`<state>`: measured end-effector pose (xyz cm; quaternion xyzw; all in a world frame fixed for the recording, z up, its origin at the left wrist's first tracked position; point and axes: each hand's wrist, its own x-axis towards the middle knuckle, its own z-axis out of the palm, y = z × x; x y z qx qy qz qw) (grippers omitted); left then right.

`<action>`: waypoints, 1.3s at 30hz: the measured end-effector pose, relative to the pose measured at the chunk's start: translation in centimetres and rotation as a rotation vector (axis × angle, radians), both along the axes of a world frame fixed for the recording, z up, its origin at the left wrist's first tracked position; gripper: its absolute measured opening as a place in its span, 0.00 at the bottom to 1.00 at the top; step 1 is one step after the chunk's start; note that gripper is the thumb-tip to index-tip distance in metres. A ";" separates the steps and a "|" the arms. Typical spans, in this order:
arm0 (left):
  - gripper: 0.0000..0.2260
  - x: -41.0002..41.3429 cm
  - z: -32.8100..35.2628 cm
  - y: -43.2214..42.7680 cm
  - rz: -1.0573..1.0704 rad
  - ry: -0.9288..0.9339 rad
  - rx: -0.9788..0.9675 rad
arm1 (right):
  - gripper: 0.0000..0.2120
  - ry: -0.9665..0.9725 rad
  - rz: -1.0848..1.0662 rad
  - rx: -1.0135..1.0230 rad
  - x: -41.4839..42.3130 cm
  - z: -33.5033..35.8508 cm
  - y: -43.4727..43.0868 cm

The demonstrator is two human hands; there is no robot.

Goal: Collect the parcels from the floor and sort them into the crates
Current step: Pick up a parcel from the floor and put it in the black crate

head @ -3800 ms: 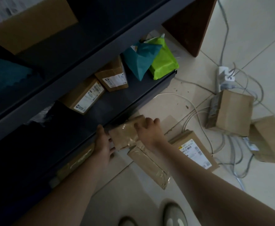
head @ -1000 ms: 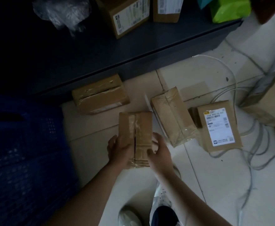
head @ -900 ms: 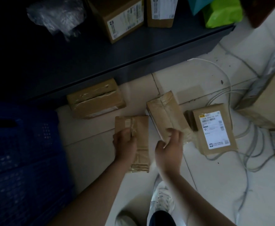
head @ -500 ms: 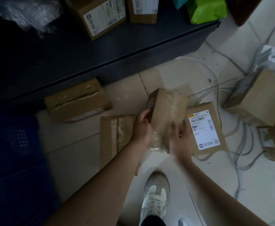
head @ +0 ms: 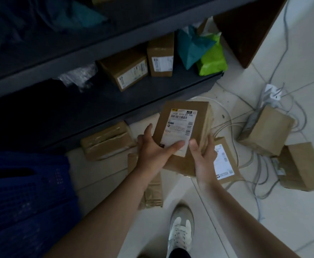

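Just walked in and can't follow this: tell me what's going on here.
A person holds a labelled cardboard parcel label up, left hand and right hand at its near end. More parcels lie on the tiled floor among white cables. A blue crate stands at the left.

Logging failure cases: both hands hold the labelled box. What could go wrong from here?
The box is gripped by the left hand and right hand at its near end only, so it may tip forward. Turning to the blue crate, the shoe could tread on the flat parcel beside it. Loose cables could snag feet.
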<state>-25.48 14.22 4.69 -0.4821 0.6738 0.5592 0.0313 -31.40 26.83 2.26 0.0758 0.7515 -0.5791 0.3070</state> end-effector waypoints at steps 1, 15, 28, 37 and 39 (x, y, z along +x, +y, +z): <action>0.43 0.5 0.3 -0.5 0.021 0.040 -0.004 | 0.46 -0.016 0.031 -0.035 -0.5 0.7 -0.2; 0.38 7.5 -0.7 -3.4 0.151 0.134 0.551 | 0.24 -0.326 0.194 -0.347 -0.2 2.0 -1.1; 0.07 9.8 -1.9 -3.3 0.359 0.193 0.072 | 0.20 -0.267 0.335 -0.124 2.4 -0.1 -4.0; 0.42 9.9 -2.2 -3.4 0.348 -0.004 0.292 | 0.28 -0.325 0.255 -0.069 3.4 -2.6 -2.7; 0.38 10.2 -2.9 -2.9 0.360 0.015 0.230 | 0.43 -0.315 0.322 -0.086 3.6 -2.8 -3.1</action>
